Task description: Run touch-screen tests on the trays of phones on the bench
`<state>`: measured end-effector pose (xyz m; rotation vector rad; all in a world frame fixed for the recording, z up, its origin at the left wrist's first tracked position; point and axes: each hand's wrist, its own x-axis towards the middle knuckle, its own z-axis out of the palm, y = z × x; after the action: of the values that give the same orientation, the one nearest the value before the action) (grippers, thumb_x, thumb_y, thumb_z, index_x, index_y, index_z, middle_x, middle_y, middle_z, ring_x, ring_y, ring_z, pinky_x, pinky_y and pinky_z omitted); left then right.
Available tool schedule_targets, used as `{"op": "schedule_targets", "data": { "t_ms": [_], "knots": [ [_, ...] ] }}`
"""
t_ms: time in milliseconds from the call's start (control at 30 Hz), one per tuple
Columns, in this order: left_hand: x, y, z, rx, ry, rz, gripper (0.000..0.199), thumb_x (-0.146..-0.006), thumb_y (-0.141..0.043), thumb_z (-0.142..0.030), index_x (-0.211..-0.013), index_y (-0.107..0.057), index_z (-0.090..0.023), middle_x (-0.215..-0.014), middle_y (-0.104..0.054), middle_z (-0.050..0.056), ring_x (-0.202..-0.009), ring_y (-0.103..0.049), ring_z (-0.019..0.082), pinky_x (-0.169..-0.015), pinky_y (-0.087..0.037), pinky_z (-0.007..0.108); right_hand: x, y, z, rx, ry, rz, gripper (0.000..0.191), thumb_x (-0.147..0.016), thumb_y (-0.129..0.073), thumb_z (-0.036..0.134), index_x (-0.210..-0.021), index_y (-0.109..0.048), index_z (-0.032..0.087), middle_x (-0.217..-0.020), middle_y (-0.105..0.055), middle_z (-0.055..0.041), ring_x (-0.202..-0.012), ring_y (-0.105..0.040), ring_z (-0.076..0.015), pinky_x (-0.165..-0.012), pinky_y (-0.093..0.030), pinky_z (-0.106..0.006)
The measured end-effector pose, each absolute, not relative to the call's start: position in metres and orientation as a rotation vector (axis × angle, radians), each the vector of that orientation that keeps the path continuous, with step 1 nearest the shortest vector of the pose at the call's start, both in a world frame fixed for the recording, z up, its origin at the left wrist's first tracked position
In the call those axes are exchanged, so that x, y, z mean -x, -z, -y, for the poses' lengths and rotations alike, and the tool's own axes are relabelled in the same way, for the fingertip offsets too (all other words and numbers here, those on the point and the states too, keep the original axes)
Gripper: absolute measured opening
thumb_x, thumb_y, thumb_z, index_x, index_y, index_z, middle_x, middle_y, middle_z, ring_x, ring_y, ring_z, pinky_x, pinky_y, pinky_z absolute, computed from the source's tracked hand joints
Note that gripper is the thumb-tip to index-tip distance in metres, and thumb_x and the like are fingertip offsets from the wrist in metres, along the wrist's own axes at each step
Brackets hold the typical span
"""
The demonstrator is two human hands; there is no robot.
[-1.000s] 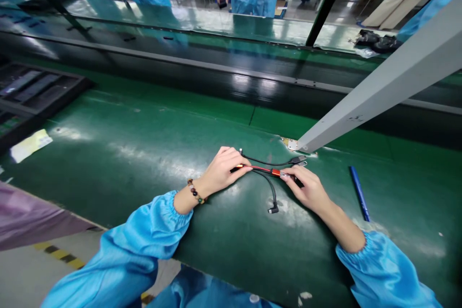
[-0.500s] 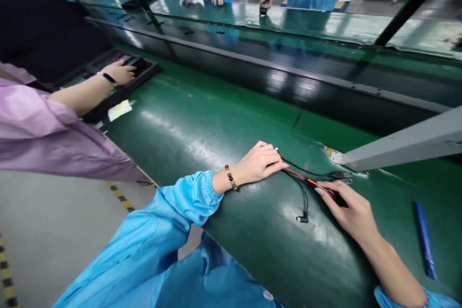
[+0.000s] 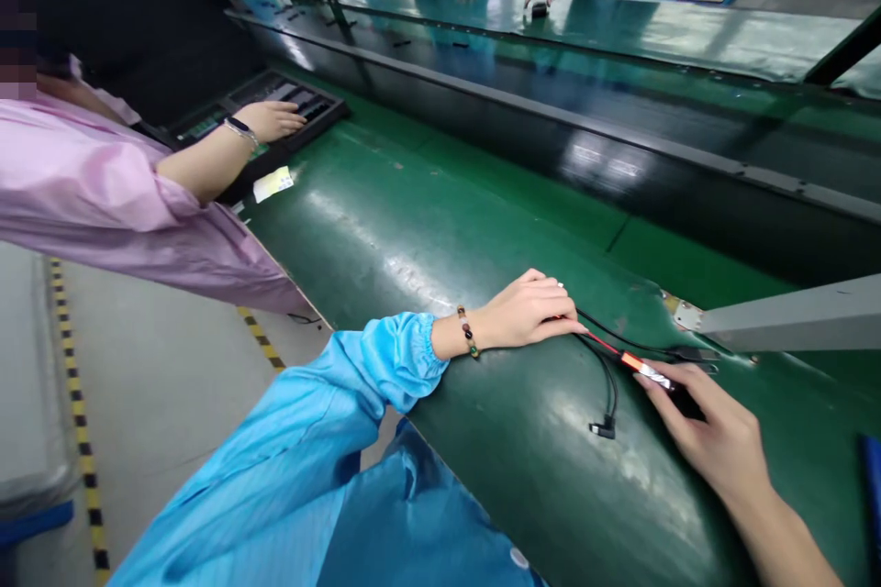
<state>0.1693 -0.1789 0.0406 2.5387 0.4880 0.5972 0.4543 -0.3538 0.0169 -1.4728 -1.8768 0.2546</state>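
Observation:
On the green bench [image 3: 385, 229], my left hand [image 3: 537, 312] is closed around a bundle of thin black and red cable. From its fingers a red cable [image 3: 602, 342] runs right to a small glossy stick-like piece [image 3: 647, 371], lit red at one end. My right hand [image 3: 716, 426] pinches the other end of that piece between thumb and fingers. Below, a black cable ends in an angled plug [image 3: 604, 427] lying on the bench. Another black cable leads to a flat dark connector [image 3: 692, 354] behind my right hand. The cable inside my left fist is hidden.
A grey metal post [image 3: 798, 316] stands at the right, and a blue object [image 3: 871, 477] lies at the right edge. At the left, a person's hand [image 3: 272, 121] rests over a black case [image 3: 317, 110]. A dark conveyor [image 3: 482, 92] runs behind; people stand beyond it.
The view has shifted, so most things sit differently in the frame. The glossy piece shows more of its surface in my right fingers. The neighbour's hand has flattened over the case.

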Motion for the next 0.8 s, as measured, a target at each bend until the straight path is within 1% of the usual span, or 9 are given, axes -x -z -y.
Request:
{"op": "schedule_targets", "data": {
  "t_ms": [67, 200, 267, 433, 533, 600, 700, 800],
  "knots": [
    [-0.1700, -0.0392, 0.1791, -2.548, -0.570, -0.502, 0.041, -0.115, -0.054, -0.050, -0.097, -0.074, -0.018, -0.093, -0.079, 0.002, -0.088, -0.066, 0.016, -0.096, -0.039, 0.036, -0.4538, -0.0186, 0.3536, 1.472, -0.276, 1.871, 0.014, -0.102, -0.075, 0.025, -0.116, -0.076, 0.024, -0.098, -0.080, -0.0028, -0.080, -0.076, -0.0181, -0.080, -0.060, -0.031],
    [-0.1703, -0.0376, 0.1793, -2.580, -0.536, -0.502, 0.047, -0.117, -0.049, -0.051, -0.095, -0.074, -0.018, -0.090, -0.078, 0.003, -0.090, -0.066, 0.016, -0.096, -0.039, 0.036, -0.4525, -0.0201, 0.3536, 1.484, -0.295, 1.861, 0.019, -0.103, -0.074, 0.027, -0.122, -0.076, 0.024, -0.103, -0.080, -0.0038, -0.082, -0.076, -0.0182, -0.080, -0.059, -0.031],
    [-0.1698, -0.0382, 0.1794, -2.579, -0.538, -0.503, 0.047, -0.117, -0.048, -0.050, -0.095, -0.074, -0.018, -0.089, -0.078, 0.003, -0.090, -0.067, 0.017, -0.096, -0.039, 0.036, -0.4524, -0.0196, 0.3542, 1.488, -0.295, 1.863, 0.019, -0.103, -0.074, 0.026, -0.122, -0.075, 0.024, -0.102, -0.080, -0.0035, -0.081, -0.075, -0.0176, -0.079, -0.058, -0.030],
    [-0.1683, -0.0426, 0.1794, -2.492, -0.553, -0.465, 0.033, -0.112, -0.062, -0.049, -0.107, -0.076, -0.020, -0.095, -0.080, 0.002, -0.093, -0.070, 0.016, -0.097, -0.039, 0.035, -0.4527, -0.0188, 0.3551, 1.518, -0.298, 1.864, 0.015, -0.105, -0.071, 0.026, -0.120, -0.074, 0.024, -0.101, -0.079, -0.0028, -0.080, -0.073, -0.0163, -0.079, -0.056, -0.030],
    [-0.1684, -0.0438, 0.1791, -2.509, -0.541, -0.450, 0.033, -0.114, -0.059, -0.046, -0.104, -0.076, -0.020, -0.098, -0.081, 0.003, -0.094, -0.069, 0.016, -0.098, -0.039, 0.036, -0.4523, -0.0196, 0.3551, 1.513, -0.292, 1.851, 0.019, -0.103, -0.074, 0.029, -0.122, -0.075, 0.025, -0.102, -0.079, -0.0031, -0.080, -0.074, -0.0176, -0.079, -0.057, -0.031],
    [-0.1687, -0.0431, 0.1790, -2.526, -0.533, -0.466, 0.035, -0.114, -0.059, -0.047, -0.102, -0.076, -0.020, -0.099, -0.081, 0.003, -0.094, -0.068, 0.016, -0.099, -0.039, 0.037, -0.4518, -0.0203, 0.3549, 1.502, -0.299, 1.849, 0.022, -0.102, -0.077, 0.031, -0.123, -0.075, 0.025, -0.101, -0.079, -0.0031, -0.080, -0.074, -0.0182, -0.079, -0.057, -0.032],
    [-0.1694, -0.0409, 0.1792, -2.548, -0.516, -0.493, 0.035, -0.114, -0.059, -0.046, -0.099, -0.076, -0.020, -0.096, -0.080, 0.003, -0.095, -0.068, 0.017, -0.097, -0.039, 0.037, -0.4516, -0.0211, 0.3547, 1.495, -0.309, 1.853, 0.018, -0.102, -0.076, 0.030, -0.119, -0.076, 0.025, -0.096, -0.077, -0.0018, -0.073, -0.070, -0.0164, -0.074, -0.056, -0.031],
    [-0.1692, -0.0403, 0.1797, -2.525, -0.510, -0.500, 0.037, -0.114, -0.057, -0.048, -0.099, -0.076, -0.019, -0.096, -0.080, 0.003, -0.094, -0.068, 0.017, -0.097, -0.039, 0.037, -0.4527, -0.0205, 0.3547, 1.491, -0.301, 1.878, 0.016, -0.104, -0.074, 0.028, -0.119, -0.075, 0.024, -0.098, -0.077, -0.0024, -0.077, -0.072, -0.0169, -0.075, -0.056, -0.031]
  ]
}}
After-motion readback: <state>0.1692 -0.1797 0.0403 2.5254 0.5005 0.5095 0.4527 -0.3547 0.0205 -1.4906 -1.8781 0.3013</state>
